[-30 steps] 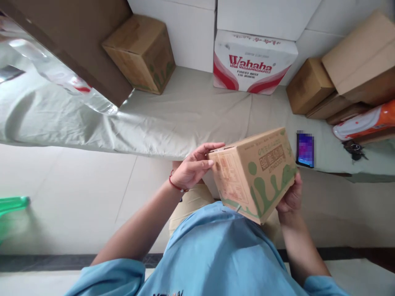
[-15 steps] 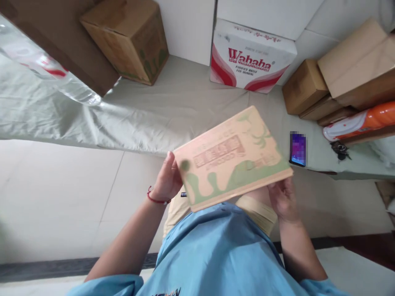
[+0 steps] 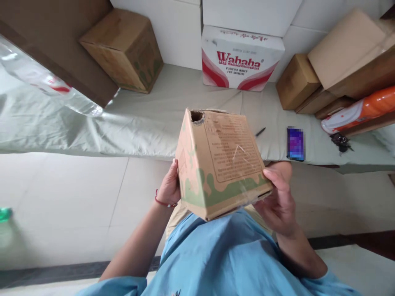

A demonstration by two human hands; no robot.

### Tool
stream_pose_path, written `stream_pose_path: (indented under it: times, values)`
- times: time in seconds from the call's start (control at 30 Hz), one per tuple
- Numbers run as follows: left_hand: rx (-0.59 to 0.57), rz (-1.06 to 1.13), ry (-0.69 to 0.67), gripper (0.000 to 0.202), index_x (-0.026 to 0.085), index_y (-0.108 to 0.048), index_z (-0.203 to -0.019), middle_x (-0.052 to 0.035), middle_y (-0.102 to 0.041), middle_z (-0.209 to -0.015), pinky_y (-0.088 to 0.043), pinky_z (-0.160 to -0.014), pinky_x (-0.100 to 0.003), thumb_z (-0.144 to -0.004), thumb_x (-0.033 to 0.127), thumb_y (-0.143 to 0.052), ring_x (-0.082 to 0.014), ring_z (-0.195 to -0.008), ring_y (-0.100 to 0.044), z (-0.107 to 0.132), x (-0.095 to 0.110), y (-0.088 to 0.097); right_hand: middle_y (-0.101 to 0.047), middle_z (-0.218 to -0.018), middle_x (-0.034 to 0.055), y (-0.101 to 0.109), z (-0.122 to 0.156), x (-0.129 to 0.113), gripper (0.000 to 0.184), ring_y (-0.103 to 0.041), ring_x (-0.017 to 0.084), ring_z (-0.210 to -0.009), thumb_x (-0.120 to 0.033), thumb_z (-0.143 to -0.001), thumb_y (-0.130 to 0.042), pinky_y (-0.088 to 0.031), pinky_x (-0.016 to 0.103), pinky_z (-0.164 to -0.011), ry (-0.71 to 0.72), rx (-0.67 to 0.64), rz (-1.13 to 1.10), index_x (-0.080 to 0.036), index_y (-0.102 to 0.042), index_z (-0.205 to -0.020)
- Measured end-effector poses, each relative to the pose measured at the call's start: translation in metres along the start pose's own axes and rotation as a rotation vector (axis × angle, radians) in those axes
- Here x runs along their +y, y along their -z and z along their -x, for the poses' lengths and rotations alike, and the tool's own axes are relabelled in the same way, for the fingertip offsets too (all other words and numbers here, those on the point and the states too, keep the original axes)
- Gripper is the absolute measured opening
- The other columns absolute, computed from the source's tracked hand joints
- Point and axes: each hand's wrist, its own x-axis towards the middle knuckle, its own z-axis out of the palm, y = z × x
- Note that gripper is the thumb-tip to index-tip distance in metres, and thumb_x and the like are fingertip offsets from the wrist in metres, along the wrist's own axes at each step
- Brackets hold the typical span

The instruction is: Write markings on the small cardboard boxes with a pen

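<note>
I hold a brown cardboard box [image 3: 220,160] with green splash printing in front of my chest, above the near edge of a cloth-covered surface [image 3: 154,119]. A printed panel faces up and a small hole shows at one top corner. My left hand [image 3: 169,187], with a red string at the wrist, grips the box's left side. My right hand [image 3: 277,197] grips its lower right side, thumb lying on the upper face. Clear tape shines across the printed panel.
On the cloth lie a phone [image 3: 295,144], a black pen [image 3: 260,132] and keys [image 3: 339,140]. At the back stand a Wahaha carton [image 3: 240,59], a similar green-printed box [image 3: 123,49], plain brown boxes [image 3: 296,82] and an orange package [image 3: 361,109]. Pale floor tiles [image 3: 61,197] lie below left.
I have turned the box in both hands: first a corner faced me, then its long side, now a printed end panel with a holed corner. My view shifted slightly.
</note>
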Motion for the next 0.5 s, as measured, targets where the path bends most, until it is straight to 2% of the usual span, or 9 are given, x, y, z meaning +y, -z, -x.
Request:
stream_pose_path:
  times: [0.1,0.17,0.23,0.33,0.4,0.5]
  values:
    - [0.122,-0.039,-0.077,0.056,0.027,-0.080,-0.126,-0.0057,-0.084,-0.128,-0.069,-0.104,-0.044,-0.087,0.066,-0.089,-0.0330,-0.129,-0.077,0.000,0.000,-0.004,-0.063,-0.157,0.0093,0.008,0.006,0.011,0.070,-0.064,0.029,-0.144,-0.026,-0.094,-0.079,-0.056,0.045,-0.122,-0.186,0.050,-0.101,-0.032,-0.060,-0.161]
    - [0.159,-0.110,-0.179,0.056,0.028,-0.079,-0.125,-0.0039,-0.082,-0.133,-0.067,-0.100,-0.034,-0.082,0.061,-0.095,-0.0266,-0.126,-0.076,0.002,0.001,-0.013,-0.065,-0.159,0.0046,0.012,0.009,0.021,0.071,-0.063,0.028,-0.147,-0.028,-0.089,-0.080,-0.054,0.044,-0.125,-0.328,0.155,-0.287,-0.035,-0.063,-0.158]
    - [0.094,-0.212,-0.275,0.057,0.028,-0.077,-0.128,-0.0046,-0.079,-0.137,-0.064,-0.101,-0.029,-0.082,0.055,-0.098,-0.0241,-0.126,-0.074,0.005,0.003,-0.025,-0.066,-0.159,-0.0007,0.015,0.012,0.032,0.070,-0.066,0.027,-0.144,-0.030,-0.085,-0.077,-0.057,0.045,-0.122,-0.460,0.329,-0.514,-0.039,-0.067,-0.153]
    - [-0.071,-0.375,-0.381,0.057,0.028,-0.073,-0.134,-0.0074,-0.077,-0.138,-0.063,-0.100,-0.030,-0.085,0.045,-0.097,-0.0249,-0.127,-0.073,0.009,0.005,-0.048,-0.076,-0.147,-0.0013,0.018,0.018,0.052,0.051,-0.075,0.026,-0.130,-0.042,-0.086,-0.072,-0.067,0.049,-0.107,-0.610,0.562,-0.716,-0.041,-0.078,-0.136]
    - [-0.156,-0.455,-0.418,0.056,0.029,-0.071,-0.137,-0.0083,-0.075,-0.142,-0.064,-0.101,-0.031,-0.088,0.039,-0.096,-0.0255,-0.128,-0.073,0.012,0.004,-0.060,-0.083,-0.130,0.0005,0.023,0.025,0.067,0.038,-0.079,0.026,-0.118,-0.051,-0.089,-0.070,-0.071,0.049,-0.095,-0.656,0.615,-0.758,-0.041,-0.082,-0.124]
    - [-0.205,-0.521,-0.443,0.062,0.034,-0.067,-0.146,-0.0091,-0.068,-0.154,-0.062,-0.110,-0.037,-0.090,0.032,-0.093,-0.0282,-0.140,-0.067,0.017,-0.004,-0.069,-0.086,-0.113,-0.0004,0.031,0.038,0.091,0.032,-0.082,0.026,-0.107,-0.061,-0.094,-0.067,-0.072,0.049,-0.083,-0.637,0.615,-0.758,-0.044,-0.084,-0.115]
